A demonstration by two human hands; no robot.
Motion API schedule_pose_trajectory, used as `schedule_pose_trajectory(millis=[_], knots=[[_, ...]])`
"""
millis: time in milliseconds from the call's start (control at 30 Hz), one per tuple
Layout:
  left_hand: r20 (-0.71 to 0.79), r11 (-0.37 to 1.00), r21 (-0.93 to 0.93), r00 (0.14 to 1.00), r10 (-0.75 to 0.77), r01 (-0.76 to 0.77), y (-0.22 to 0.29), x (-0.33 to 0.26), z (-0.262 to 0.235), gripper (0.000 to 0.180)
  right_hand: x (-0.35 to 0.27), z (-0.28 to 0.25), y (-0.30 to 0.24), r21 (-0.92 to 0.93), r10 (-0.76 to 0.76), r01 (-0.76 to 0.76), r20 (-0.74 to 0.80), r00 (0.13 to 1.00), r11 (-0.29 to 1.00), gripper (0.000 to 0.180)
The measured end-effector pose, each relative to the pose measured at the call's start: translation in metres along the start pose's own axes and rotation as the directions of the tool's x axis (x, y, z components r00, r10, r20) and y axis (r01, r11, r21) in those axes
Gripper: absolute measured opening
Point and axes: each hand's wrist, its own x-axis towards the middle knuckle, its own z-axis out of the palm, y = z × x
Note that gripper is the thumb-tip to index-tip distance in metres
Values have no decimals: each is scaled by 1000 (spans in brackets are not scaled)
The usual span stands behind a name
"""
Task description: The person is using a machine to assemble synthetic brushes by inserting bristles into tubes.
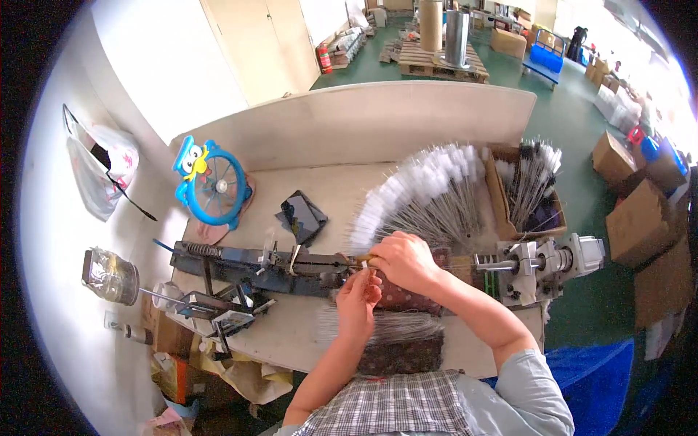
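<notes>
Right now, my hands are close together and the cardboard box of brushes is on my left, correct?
Not on your left: the head view shows the box of brushes on your right. Your left hand and right hand are close together.

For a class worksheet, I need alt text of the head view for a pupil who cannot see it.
A person's left hand and right hand meet near the right end of a long dark fixture on a pale workbench. White-tipped wire brushes fan out behind them, beside a cardboard box; a blue duck-faced fan stands farther left.
</notes>
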Motion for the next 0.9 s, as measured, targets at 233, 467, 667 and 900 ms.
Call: schedule_pose_trajectory(millis=[233, 467, 667, 900], knots=[[39, 994, 106, 999, 34, -38, -1, 3, -10, 19, 1, -12, -11, 231, 142, -180, 173, 975, 956, 22], [31, 997, 8, 997, -76, 76, 9, 3, -1, 39, -5, 2, -10, 270, 110, -111, 18, 994, 956, 24], [3, 981, -193, 1000, 10, -9, -3, 5, -6, 30, -15, 15, -35, 49, 36, -28, -173, 984, 998, 31], [-60, 978, -196, 996, 66, -76, -5, 3, 8, 10, -21, 5, -24, -11, -88, 89, -311, 946, 996, 27]])
